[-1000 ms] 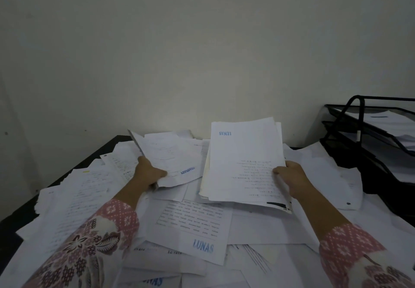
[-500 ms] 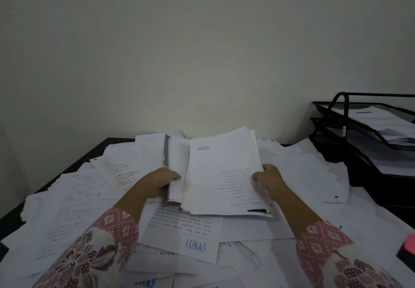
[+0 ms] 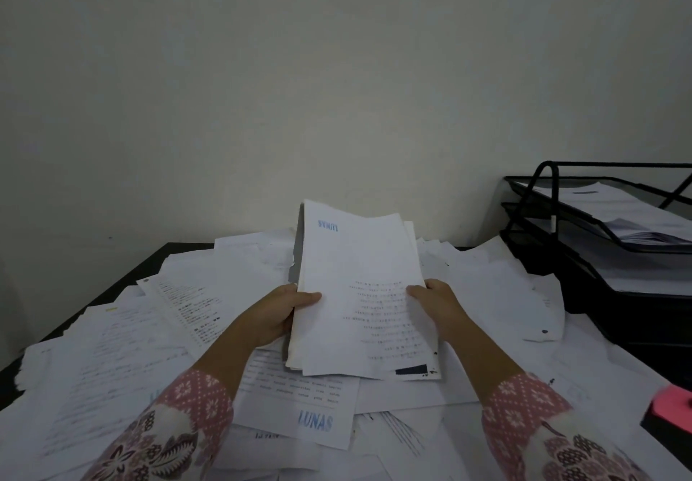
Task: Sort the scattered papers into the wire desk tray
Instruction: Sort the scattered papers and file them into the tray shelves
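Observation:
I hold a stack of white papers (image 3: 359,278) with both hands above the desk, tilted up toward me. Its top sheet carries a blue LUNAS stamp at the far end. My left hand (image 3: 279,312) grips the stack's left edge, thumb on top. My right hand (image 3: 436,302) grips the right edge. Loose printed sheets (image 3: 157,334) cover the desk all round, one with a blue LUNAS stamp (image 3: 315,422) lying near me. The black wire desk tray (image 3: 539,225) stands at the right with papers on its tiers.
The black desk (image 3: 123,282) shows only at its far left edge, against a plain pale wall. A pink object on something black (image 3: 672,403) sits at the right edge near me.
My left hand brought its separate sheets over to the right-hand stack; both hands now hold one joined stack, raised more upright in the middle.

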